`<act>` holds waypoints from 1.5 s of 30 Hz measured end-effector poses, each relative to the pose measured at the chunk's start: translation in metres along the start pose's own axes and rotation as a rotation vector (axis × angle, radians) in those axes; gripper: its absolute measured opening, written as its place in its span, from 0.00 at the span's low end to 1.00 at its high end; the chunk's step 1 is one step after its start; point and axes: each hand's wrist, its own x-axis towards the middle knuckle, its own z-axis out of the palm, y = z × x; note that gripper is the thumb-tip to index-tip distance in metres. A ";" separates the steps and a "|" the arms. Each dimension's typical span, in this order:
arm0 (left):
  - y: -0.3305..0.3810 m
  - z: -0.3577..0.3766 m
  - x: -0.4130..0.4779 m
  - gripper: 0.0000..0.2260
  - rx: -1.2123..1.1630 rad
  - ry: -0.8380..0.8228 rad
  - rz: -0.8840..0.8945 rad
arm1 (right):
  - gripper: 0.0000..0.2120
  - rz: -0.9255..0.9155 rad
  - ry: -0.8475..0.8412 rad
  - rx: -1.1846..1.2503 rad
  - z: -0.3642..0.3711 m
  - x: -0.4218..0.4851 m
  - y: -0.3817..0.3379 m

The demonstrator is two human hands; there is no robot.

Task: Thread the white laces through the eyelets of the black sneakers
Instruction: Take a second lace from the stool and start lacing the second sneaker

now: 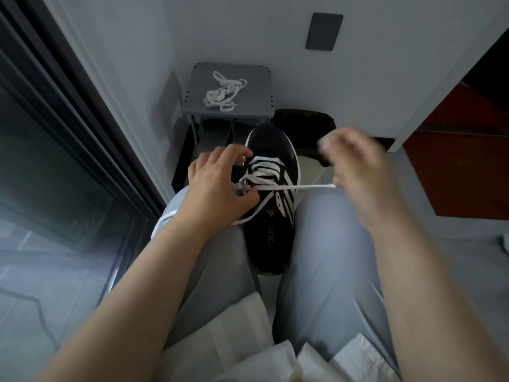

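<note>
the black sneaker (271,146) sits wedged between the person's thighs, toe toward 12 o'clock, with about 4 crossings of the white lace (303,186) already laid over the tongue. the left hand (217,183), at the sneaker's 9 o'clock side, has a narrow grip: thumb and curled fingers pinch a bunched bit of lace right at the eyelet row. the right hand (355,166), out at 3 o'clock, is blurred; a taut strand runs straight from the eyelets to its thumb side, so its grip looks closed on the lace end, though the blur hides how the fingers lie. another strand trails loose toward 7 o'clock over the tongue. a second lace (224,92) lies in a loose heap on the grey tabletop (256,86) at 12 o'clock, well apart from the sneaker. from here the main risk, as i judge it, is uneven ends: a hard pull to 3 o'clock could drag the loose strand back out of its eyelet if the left pinch slips. the flat lace could also twist at the eyelet, and the sneaker, held only by the thighs, may roll.
</note>
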 end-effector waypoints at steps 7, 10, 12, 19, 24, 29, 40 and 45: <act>-0.002 0.001 -0.001 0.24 -0.020 0.032 0.018 | 0.09 -0.128 -0.219 -0.944 0.038 -0.001 0.017; -0.002 0.000 -0.002 0.22 -0.013 0.041 0.019 | 0.09 -0.130 -0.169 -0.951 0.032 -0.001 0.017; -0.003 -0.001 -0.002 0.22 -0.003 0.048 0.032 | 0.13 -0.135 -0.159 -1.038 0.028 -0.003 0.022; 0.000 0.009 0.001 0.13 -0.030 -0.035 0.177 | 0.11 -0.221 -0.030 0.062 0.024 -0.004 0.018; 0.008 0.007 0.004 0.15 -0.111 0.014 0.196 | 0.14 0.026 -0.028 0.583 0.018 -0.008 0.012; 0.041 -0.005 0.001 0.10 -0.198 0.018 0.386 | 0.07 -0.097 -0.349 0.098 0.021 -0.017 0.007; 0.013 -0.007 -0.003 0.13 -0.127 -0.181 0.054 | 0.21 -0.024 -0.125 0.105 0.017 -0.008 0.019; 0.016 0.006 -0.003 0.11 0.074 -0.213 0.169 | 0.23 0.009 -0.038 0.720 0.007 -0.009 0.000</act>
